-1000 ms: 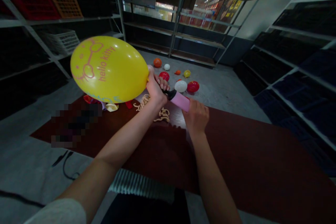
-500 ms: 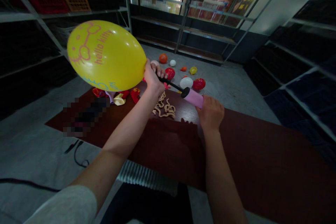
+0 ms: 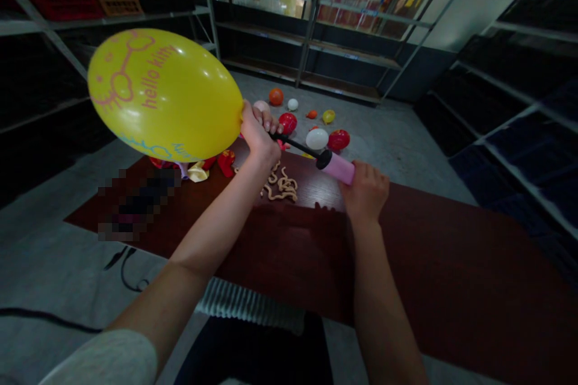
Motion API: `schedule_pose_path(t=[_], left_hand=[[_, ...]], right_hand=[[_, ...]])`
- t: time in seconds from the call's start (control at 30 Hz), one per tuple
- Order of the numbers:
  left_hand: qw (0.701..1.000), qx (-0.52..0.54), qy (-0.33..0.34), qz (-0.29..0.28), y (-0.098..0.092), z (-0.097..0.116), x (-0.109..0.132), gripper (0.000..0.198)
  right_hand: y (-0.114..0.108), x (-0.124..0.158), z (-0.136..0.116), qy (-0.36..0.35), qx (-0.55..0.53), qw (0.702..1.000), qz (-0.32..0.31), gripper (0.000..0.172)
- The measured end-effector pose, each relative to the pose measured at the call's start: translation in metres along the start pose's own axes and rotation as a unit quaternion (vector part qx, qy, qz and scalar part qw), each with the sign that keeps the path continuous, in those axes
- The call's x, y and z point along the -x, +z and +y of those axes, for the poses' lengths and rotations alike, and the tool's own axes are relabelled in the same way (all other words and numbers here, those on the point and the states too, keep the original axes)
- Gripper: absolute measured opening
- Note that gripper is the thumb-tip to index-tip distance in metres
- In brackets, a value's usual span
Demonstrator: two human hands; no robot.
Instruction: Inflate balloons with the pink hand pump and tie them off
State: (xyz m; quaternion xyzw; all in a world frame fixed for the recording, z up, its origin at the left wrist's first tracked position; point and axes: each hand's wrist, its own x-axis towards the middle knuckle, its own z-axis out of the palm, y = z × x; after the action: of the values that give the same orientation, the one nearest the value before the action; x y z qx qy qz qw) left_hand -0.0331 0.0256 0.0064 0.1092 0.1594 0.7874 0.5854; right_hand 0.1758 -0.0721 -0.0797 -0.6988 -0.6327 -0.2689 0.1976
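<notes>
Metal racks (image 3: 374, 59) stand around a grey concrete floor (image 3: 383, 138), with a dark brown table (image 3: 428, 264) across the near part. At 10 o'clock, the yellow balloon (image 3: 165, 96) is swollen and taut, its neck still at the black end of a hand pump (image 3: 339, 168); no knot shows. The left hand (image 3: 259, 135), at 11 o'clock, is closed around neck and pump end together, though the fingers hide the join. The right hand (image 3: 365, 192), at 4 o'clock, is wrapped around the pink barrel. Filled balloons (image 3: 316, 139) lie on the floor towards 1 o'clock; limp balloons (image 3: 198, 172), apparently unfilled, lie at 9, and tan curly strips (image 3: 284, 195) at 6. A second ago the barrel was close to the left hand; now they are well apart, with a long black rod (image 3: 298, 145) exposed between.
</notes>
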Motion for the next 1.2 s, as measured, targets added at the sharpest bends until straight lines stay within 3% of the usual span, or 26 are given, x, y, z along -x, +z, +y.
schedule_pose_path(t=[0.3,0.4,0.57,0.8,1.0,1.2], left_hand=[[0.998,-0.016,-0.033,-0.049,-0.001,-0.036,0.037,0.053],[0.998,-0.027,-0.038,-0.046,-0.003,-0.037,0.038,0.055],[0.995,-0.072,-0.057,-0.038,-0.004,-0.035,0.034,0.060],[0.985,-0.107,-0.114,-0.079,0.002,-0.042,0.048,0.063],[0.941,-0.207,-0.224,-0.149,-0.007,-0.036,0.022,0.062],[0.919,-0.281,-0.191,-0.199,-0.022,-0.004,-0.025,0.065]], right_hand=[[-0.013,0.004,-0.033,-0.005,-0.036,0.999,-0.002,0.027],[-0.016,0.004,-0.039,-0.007,-0.057,0.998,-0.015,0.032],[-0.025,0.003,-0.052,-0.037,-0.092,0.994,-0.044,0.060],[-0.036,0.003,-0.058,-0.059,-0.127,0.987,-0.084,0.054],[-0.049,0.010,-0.062,-0.009,-0.139,0.975,-0.176,0.047],[-0.058,0.037,-0.058,-0.043,-0.186,0.952,-0.238,0.035]])
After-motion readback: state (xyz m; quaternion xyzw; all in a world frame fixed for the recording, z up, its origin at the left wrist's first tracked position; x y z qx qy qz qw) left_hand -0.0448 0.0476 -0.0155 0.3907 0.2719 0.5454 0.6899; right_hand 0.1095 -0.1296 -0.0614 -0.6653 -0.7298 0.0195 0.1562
